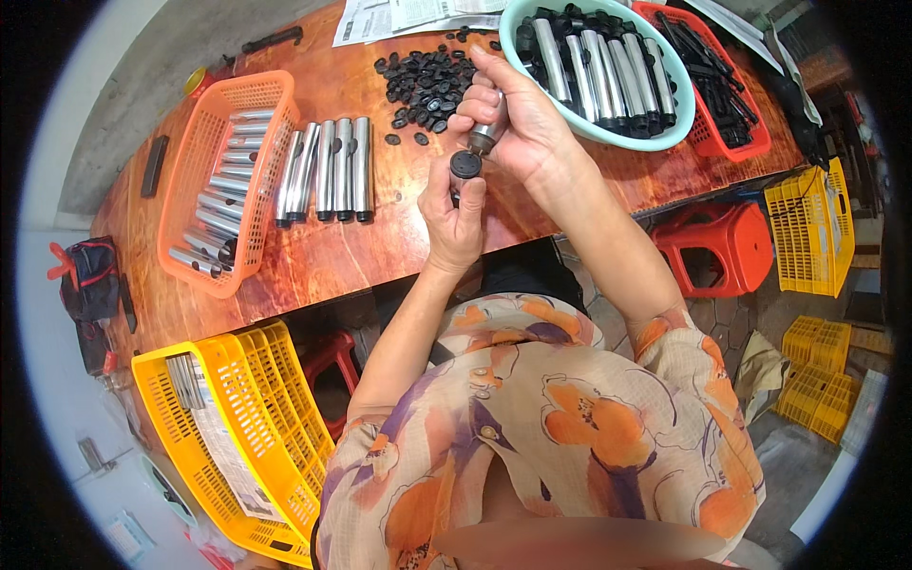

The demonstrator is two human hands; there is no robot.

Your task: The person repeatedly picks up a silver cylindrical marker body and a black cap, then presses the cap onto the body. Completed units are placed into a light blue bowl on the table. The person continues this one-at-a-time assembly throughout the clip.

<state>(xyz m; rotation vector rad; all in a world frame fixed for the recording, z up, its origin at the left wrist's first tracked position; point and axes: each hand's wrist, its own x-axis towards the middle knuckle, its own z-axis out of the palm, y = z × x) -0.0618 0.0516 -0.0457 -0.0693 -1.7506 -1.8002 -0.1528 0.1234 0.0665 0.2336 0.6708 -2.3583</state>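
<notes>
My left hand (pixel 453 218) is closed around a piece with a round black end cap (pixel 465 164), which faces up. The rest of that piece is mostly hidden in my fingers. Just above it, my right hand (pixel 527 128) grips a grey metal cylindrical tool (pixel 484 136), its narrow tip pointing down at the cap; I cannot tell whether they touch. A pile of small black oval parts (pixel 427 90) lies beyond my hands. Silver tubes (pixel 344 171) with black ends stand in a row to the left.
An orange basket (pixel 275 166) of silver tubes sits at left. On the right are a pale green basin (pixel 627 133) of tubes and black parts, and a red basket (pixel 708 138) of black pieces. Yellow crates (pixel 271 399) and a red stool (pixel 722 252) stand below the wooden table (pixel 380 252).
</notes>
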